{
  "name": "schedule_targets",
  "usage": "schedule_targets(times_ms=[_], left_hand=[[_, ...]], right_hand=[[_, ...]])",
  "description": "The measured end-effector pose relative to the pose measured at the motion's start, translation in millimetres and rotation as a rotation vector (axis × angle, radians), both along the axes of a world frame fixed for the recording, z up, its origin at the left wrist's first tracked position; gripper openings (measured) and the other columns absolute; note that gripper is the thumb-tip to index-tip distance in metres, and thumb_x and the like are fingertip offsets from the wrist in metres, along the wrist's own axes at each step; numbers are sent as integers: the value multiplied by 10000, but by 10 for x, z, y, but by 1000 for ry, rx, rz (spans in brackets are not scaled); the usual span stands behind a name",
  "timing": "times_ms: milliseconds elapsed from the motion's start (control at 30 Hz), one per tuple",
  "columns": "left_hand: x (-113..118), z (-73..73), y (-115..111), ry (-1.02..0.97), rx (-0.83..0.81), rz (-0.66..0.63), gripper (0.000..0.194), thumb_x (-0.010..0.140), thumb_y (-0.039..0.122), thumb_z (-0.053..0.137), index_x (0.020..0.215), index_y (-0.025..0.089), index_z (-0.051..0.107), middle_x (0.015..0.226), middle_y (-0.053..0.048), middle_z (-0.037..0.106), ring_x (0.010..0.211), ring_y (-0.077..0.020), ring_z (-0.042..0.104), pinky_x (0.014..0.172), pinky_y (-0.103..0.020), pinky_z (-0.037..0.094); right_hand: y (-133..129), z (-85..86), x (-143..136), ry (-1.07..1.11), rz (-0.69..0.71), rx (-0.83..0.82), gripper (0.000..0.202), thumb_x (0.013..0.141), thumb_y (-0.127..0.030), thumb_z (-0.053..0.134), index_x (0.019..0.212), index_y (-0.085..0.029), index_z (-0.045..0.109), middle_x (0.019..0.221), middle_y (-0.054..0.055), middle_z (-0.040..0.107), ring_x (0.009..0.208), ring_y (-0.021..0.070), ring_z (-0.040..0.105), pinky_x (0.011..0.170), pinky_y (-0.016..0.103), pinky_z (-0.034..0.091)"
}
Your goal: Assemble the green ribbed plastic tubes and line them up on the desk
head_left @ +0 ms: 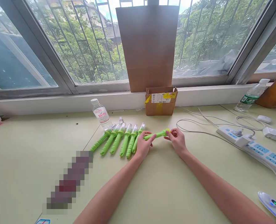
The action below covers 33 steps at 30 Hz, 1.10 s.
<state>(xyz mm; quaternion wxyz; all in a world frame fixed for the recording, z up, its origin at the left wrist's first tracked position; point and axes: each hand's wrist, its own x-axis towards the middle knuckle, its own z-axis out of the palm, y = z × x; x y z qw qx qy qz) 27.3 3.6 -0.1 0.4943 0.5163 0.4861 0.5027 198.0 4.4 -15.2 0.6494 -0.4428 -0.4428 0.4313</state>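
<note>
Between both hands lies a green plastic stick [160, 134], held nearly level above the table. My left hand [144, 143] is closed around its left part. My right hand [177, 139] pinches the right end, where a bit of yellow shows; the fingers partly hide that end, and I see no clear tip on it. Just left of my left hand, several similar green sticks with clear ribbed tops [125, 141] lie in a slanted row, the nearest partly behind the hand. A small clear piece [121, 119] stands behind that row.
A clear water bottle [102, 115] stands behind the sticks. A small cardboard box [160, 107] is at the sill before a tall cardboard sheet [149, 46]. On the right are a power strip [257, 149], cables, another bottle [249, 96] and a white device [272, 205]. A blurred patch covers the left.
</note>
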Motion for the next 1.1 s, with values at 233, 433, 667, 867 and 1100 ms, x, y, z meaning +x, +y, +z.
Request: schedule_targets(times_ms=[233, 433, 667, 867, 1100], left_hand=[[-2, 17, 0, -24, -21, 9, 432, 648, 537, 693, 796, 176, 506, 638, 10, 605, 381, -57, 464, 327, -166, 299], [-8, 27, 2, -41, -32, -9, 444, 642, 548, 689, 789, 169, 511, 623, 4, 610, 379, -62, 475, 350, -174, 313], [-19, 33, 4, -40, -50, -4, 443, 642, 543, 697, 794, 164, 527, 611, -5, 633, 369, -63, 477, 385, -186, 345], [-23, 52, 31, -105, -131, -8, 453, 647, 551, 695, 770, 153, 516, 545, -13, 617, 341, -74, 460, 359, -193, 334], [-17, 45, 35, -183, -191, -23, 454, 653, 544, 697, 755, 164, 472, 549, -3, 604, 348, -70, 460, 360, -195, 362]], right_hand=[[-13, -28, -7, -97, 11, 35, 455, 588, -414, 813, 803, -212, 467, 815, 15, 645, 872, 224, 657, 737, 387, 585], [-14, -58, -21, -117, -25, 26, 462, 586, -437, 805, 804, -215, 464, 828, 22, 641, 881, 235, 650, 711, 383, 581], [4, -75, -28, -111, -57, 23, 431, 582, -407, 813, 773, -210, 480, 802, 27, 660, 831, 237, 669, 754, 398, 559], [-1, -86, -58, -133, -56, 60, 415, 615, -412, 793, 779, -218, 464, 807, 26, 659, 847, 243, 675, 726, 379, 565], [-17, -85, -76, -172, -64, 107, 451, 603, -423, 797, 833, -227, 463, 899, 41, 647, 955, 257, 648, 732, 371, 569]])
